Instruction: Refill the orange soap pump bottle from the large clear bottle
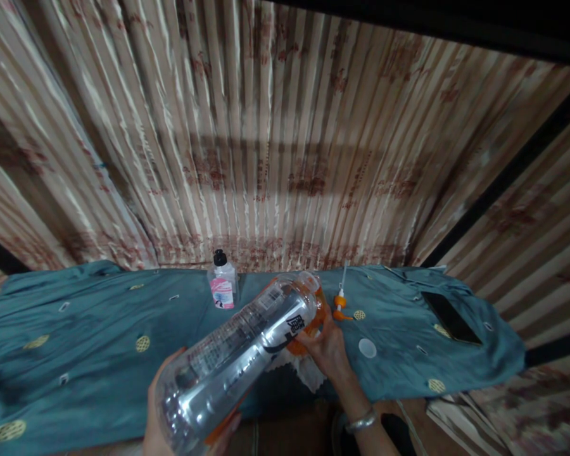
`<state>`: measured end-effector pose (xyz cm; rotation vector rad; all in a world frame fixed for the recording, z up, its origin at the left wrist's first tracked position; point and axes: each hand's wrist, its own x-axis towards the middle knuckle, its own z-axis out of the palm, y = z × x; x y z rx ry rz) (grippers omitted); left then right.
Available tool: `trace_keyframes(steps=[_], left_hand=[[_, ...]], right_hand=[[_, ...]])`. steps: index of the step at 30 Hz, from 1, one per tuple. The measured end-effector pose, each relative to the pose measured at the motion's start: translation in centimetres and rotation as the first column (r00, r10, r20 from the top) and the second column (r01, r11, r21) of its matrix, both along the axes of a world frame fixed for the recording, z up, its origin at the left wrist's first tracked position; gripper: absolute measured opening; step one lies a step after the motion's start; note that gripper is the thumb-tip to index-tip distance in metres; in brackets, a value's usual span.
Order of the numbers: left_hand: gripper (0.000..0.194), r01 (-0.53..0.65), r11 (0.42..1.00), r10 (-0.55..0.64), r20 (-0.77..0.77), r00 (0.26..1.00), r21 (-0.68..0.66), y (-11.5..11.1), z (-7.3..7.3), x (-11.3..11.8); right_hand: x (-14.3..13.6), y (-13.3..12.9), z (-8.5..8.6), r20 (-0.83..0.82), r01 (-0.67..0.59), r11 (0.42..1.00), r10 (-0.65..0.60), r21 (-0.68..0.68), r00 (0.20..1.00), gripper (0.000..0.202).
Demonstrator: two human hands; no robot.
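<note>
My left hand (152, 411) is wrapped round the base of a large clear plastic bottle (232, 361) with black print. The bottle tilts, its neck end (308, 284) up to the right over an orange bottle (296, 346). Fingers of my right hand (331, 349) close round the orange bottle, which is partly hidden behind the clear one. Whether the two mouths touch I cannot tell. Right of that hand lies an orange and white pump head (340, 304) with a clear tube. A white tissue (308, 372) lies below the orange bottle.
A small clear bottle (222, 285) with a black cap and pink label stands at the back. To the right are a round whitish disc (367, 348) and a dark phone (450, 316). Teal cloth (99, 354) covers the surface, backed by a striped curtain (275, 126).
</note>
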<state>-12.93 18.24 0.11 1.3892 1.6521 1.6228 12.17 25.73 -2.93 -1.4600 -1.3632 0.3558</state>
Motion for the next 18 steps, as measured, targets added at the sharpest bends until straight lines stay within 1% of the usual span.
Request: trace_keyframes(steps=[2, 3, 4, 6, 9, 13, 15, 18], left_hand=[[0.078, 0.028, 0.999, -0.028, -0.038, 0.999, -0.016, -0.1, 0.5, 0.3], [0.075, 0.014, 1.000, -0.014, -0.054, 0.998, -0.008, -0.2, 0.8, 0.5], [0.071, -0.029, 1.000, 0.030, -0.031, 0.999, 0.006, -0.3, 1.0, 0.7], [0.071, -0.066, 0.998, 0.066, -0.004, 0.998, 0.014, -0.4, 1.3, 1.1], [0.070, -0.077, 0.996, 0.077, -0.004, 0.997, 0.033, -0.5, 1.3, 1.4], [0.073, -0.028, 0.999, 0.030, -0.061, 0.998, 0.034, -0.4, 0.9, 1.0], [0.073, -0.029, 0.999, 0.032, -0.079, 0.996, 0.037, -0.4, 0.9, 1.0], [0.074, -0.050, 0.998, 0.051, -0.013, 0.999, 0.049, -0.5, 1.2, 1.3]], right_hand=[[0.0, 0.0, 0.1, -0.007, -0.005, 1.000, 0.005, -0.004, 1.000, 0.048], [0.0, 0.0, 0.1, -0.012, -0.007, 1.000, 0.007, -0.003, 1.000, 0.047], [0.0, 0.0, 0.1, -0.017, -0.011, 1.000, 0.011, -0.001, 1.000, 0.047], [0.0, 0.0, 0.1, -0.023, -0.014, 1.000, 0.014, 0.007, 1.000, 0.048], [0.0, -0.1, 0.1, -0.017, -0.025, 1.000, 0.025, -0.007, 1.000, 0.050], [0.0, -0.1, 0.0, -0.008, -0.033, 0.999, 0.033, -0.002, 0.999, 0.046], [0.0, -0.1, -0.1, -0.008, -0.029, 1.000, 0.029, 0.004, 1.000, 0.045], [0.0, 0.0, -0.2, -0.002, -0.010, 1.000, 0.010, -0.012, 1.000, 0.045]])
